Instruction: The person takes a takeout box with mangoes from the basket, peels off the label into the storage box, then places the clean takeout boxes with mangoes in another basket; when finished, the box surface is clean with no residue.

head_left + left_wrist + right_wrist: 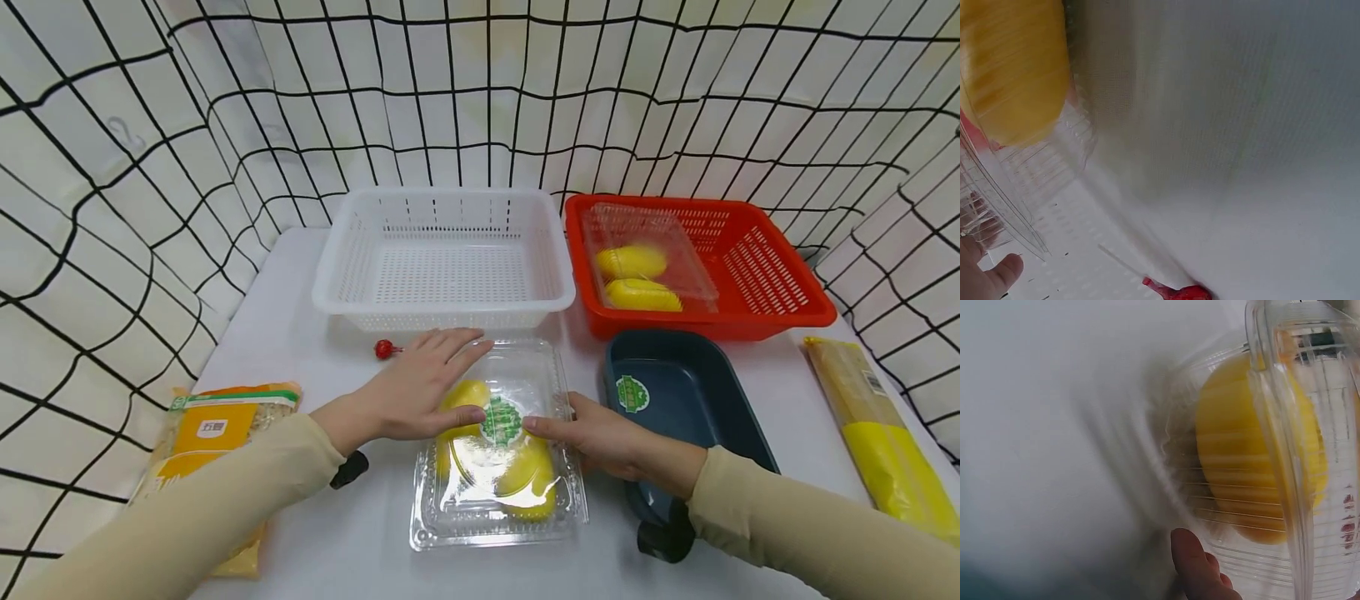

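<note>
A clear plastic clamshell box (491, 537) with several yellow fruits (528, 479) inside lies on the table, a round green label (501, 421) on its lid. My left hand (427, 387) stretches over the box's upper left part, fingers extended, thumb at the label. At the right side my right hand (611, 437) grips the box, thumb on the lid and fingers down along the wall. In the right wrist view, fingers (1194, 562) show beside the ribbed wall. Left fingertips (1005, 272) appear at the box's rim in the left wrist view.
Behind stand a white basket (442, 308) and a red basket (795, 312) holding another box of yellow fruits. A dark blue tray (693, 400) sits right of the box. A red lollipop (384, 349) and grain bag (217, 425) lie left; a yellow packet (885, 450) lies far right.
</note>
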Demonstrator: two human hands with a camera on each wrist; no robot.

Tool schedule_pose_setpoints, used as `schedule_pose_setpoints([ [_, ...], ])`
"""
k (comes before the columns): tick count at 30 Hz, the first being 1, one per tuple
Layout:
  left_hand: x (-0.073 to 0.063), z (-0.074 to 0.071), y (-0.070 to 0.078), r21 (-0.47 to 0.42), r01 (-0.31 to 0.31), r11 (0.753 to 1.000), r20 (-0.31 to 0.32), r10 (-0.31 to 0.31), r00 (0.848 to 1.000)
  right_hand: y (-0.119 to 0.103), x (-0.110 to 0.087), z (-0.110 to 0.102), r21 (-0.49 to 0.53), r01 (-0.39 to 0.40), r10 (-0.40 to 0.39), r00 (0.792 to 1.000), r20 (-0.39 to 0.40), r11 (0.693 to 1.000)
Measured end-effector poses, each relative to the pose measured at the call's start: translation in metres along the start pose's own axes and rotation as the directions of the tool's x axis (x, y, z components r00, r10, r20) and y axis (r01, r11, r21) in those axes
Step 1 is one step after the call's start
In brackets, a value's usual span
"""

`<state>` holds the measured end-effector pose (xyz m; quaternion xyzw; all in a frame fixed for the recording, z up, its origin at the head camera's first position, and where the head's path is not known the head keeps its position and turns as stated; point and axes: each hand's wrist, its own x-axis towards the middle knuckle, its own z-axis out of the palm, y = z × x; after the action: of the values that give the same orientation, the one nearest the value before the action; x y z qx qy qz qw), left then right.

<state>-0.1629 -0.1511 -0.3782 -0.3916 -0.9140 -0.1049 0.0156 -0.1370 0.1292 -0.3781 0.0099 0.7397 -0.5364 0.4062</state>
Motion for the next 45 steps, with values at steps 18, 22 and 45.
schedule_pose_setpoints([
  [18,-0.002,0.003,0.024,0.104,0.162,0.981,0.071,-0.17,0.983,0.003,-0.018,0.007,-0.393,0.151,-0.218,0.967,-0.13,0.907],
  [22,-0.007,0.003,0.037,0.099,0.257,0.961,0.019,-0.26,0.965,0.004,-0.028,0.012,-0.529,0.185,-0.297,0.945,-0.136,0.829],
  [45,-0.008,0.001,0.036,0.062,0.181,0.981,0.032,-0.183,0.983,-0.023,-0.01,-0.018,-0.699,0.257,-0.239,0.963,0.125,0.668],
])
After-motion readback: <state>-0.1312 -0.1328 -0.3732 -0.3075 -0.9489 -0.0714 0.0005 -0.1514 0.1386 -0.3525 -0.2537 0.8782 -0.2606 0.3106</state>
